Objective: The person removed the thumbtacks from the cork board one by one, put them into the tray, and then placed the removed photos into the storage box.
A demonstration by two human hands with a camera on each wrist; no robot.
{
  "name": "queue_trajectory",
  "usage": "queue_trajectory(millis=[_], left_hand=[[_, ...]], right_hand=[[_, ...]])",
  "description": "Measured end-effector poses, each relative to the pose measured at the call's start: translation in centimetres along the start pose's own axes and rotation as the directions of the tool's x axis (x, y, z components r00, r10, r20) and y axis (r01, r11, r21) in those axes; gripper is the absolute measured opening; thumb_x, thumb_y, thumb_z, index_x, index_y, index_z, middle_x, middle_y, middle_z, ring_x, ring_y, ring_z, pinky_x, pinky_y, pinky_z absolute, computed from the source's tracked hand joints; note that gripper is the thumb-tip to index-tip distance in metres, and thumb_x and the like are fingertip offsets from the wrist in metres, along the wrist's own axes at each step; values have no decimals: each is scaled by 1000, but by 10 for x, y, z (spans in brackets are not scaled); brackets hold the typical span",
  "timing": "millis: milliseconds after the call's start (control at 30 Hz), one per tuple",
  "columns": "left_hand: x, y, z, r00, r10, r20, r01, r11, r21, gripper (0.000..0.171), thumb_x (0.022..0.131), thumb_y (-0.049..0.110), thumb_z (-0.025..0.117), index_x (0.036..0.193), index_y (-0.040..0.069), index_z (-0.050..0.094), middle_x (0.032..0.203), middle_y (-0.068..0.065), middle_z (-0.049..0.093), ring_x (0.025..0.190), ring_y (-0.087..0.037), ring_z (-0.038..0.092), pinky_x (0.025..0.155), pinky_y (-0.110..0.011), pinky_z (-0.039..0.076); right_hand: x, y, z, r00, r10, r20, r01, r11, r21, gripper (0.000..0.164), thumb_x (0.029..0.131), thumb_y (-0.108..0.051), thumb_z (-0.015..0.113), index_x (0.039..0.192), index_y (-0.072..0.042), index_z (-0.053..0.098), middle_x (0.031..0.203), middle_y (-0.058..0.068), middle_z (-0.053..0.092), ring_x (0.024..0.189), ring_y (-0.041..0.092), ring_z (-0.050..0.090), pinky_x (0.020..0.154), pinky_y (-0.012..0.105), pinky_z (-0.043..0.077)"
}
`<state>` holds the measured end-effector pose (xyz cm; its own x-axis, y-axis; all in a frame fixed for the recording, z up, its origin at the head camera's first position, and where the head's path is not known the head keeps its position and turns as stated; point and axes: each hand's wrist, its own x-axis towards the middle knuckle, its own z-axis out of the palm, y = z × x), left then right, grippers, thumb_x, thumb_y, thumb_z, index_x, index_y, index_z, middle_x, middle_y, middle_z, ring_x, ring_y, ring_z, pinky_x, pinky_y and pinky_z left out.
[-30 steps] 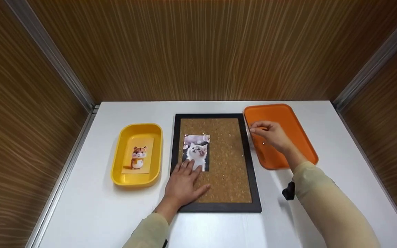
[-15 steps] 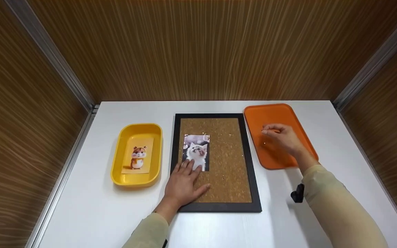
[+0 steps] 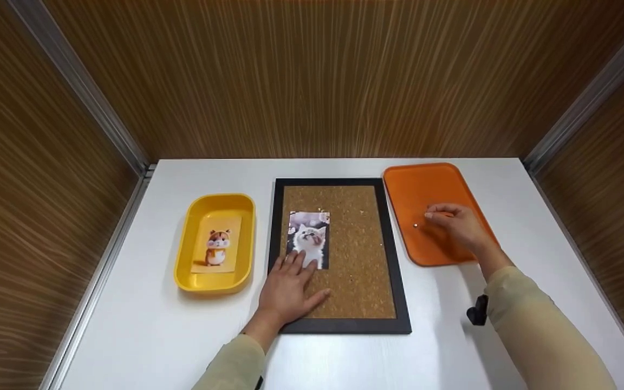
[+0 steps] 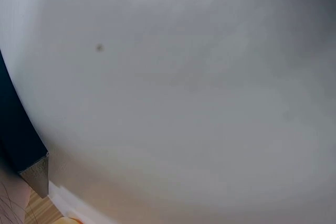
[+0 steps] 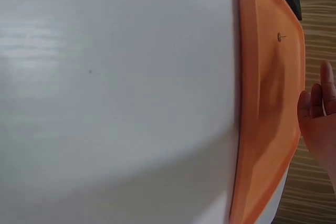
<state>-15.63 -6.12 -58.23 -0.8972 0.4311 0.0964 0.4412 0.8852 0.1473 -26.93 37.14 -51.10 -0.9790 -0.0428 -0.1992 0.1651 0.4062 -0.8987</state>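
My left hand [image 3: 287, 292] lies with fingers spread across the lower part of a kitten photo [image 3: 311, 235] on the black-framed cork board [image 3: 355, 287]. A small bright spot, perhaps a pin, shows at the photo's top edge. Over the orange tray [image 3: 417, 181] hovers my right hand [image 3: 458, 225], thumb and index fingertips close together. Whether something tiny sits between them cannot be made out. One thumbtack [image 3: 415, 225] lies on the tray, just left of those fingertips; the right wrist view shows this thumbtack [image 5: 280, 37] on its side, beyond the fingers [image 5: 316, 100].
To the left of the board, a yellow tray [image 3: 184, 260] holds a hamster picture [image 3: 217, 246]. The white table [image 3: 128, 325] is enclosed by wood-grain panels [image 3: 312, 81] at the back and sides. The orange tray stands close against the board's right edge.
From the board's right edge, my right hand has moved right and slightly nearer over the orange tray, uncovering more of its left part. The left hand and photo stay in place.
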Motion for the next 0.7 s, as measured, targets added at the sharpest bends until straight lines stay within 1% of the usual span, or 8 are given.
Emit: queue_trajectory(millis=[100, 200, 333, 433, 567, 700], left_hand=[[-1, 0, 0, 1000, -4, 1, 4, 1000, -2, 86, 99, 82, 33, 158, 23, 54, 167, -11, 41, 154, -32, 38, 128, -52, 26], [-1, 0, -1, 1000, -2, -5, 2, 1000, -3, 85, 99, 82, 34, 157, 23, 55, 167, -12, 42, 154, -32, 38, 128, -53, 26], [-1, 0, -1, 1000, 3, -20, -3, 1000, -6, 84, 100, 81, 36, 156, 23, 56, 166, -12, 44, 153, -32, 40, 127, -53, 28], [0, 0, -1, 1000, 5, -24, -5, 1000, -10, 84, 99, 81, 36, 156, 22, 57, 165, -12, 45, 153, -32, 40, 127, -54, 29], [-1, 0, 0, 1000, 2, -19, -2, 1000, -14, 84, 99, 81, 36, 156, 23, 57, 165, -12, 45, 153, -33, 40, 127, -53, 28], [0, 0, 0, 1000, 2, -19, -3, 1000, -13, 84, 99, 81, 37, 156, 23, 57, 165, -12, 44, 153, -33, 40, 127, -53, 27]], right_hand=[[3, 14, -3, 1000, 4, -8, -4, 1000, -11, 43, 105, -33, 70, 128, 3, 70, 136, 9, 62, 129, 25, 47, 121, 48, 30], [2, 19, -6, 1000, 26, -15, -26, 999, -19, 48, 102, -41, 72, 128, -1, 71, 135, 8, 63, 128, 25, 47, 119, 48, 32], [1, 23, -8, 998, 54, -25, -55, 998, -26, 51, 99, -47, 74, 127, -5, 74, 134, 7, 63, 126, 25, 47, 111, 40, 37], [0, 27, -8, 998, 58, -31, -59, 997, -42, 50, 99, -48, 73, 126, -6, 74, 136, 8, 62, 127, 26, 47, 108, 37, 38], [-2, 31, -9, 996, 82, -39, -85, 995, -58, 51, 98, -52, 73, 127, -9, 75, 138, 9, 60, 127, 29, 44, 106, 40, 37], [-3, 32, -8, 994, 101, -45, -104, 992, -69, 52, 98, -53, 73, 126, -11, 75, 136, 9, 60, 126, 30, 43, 102, 40, 38]])
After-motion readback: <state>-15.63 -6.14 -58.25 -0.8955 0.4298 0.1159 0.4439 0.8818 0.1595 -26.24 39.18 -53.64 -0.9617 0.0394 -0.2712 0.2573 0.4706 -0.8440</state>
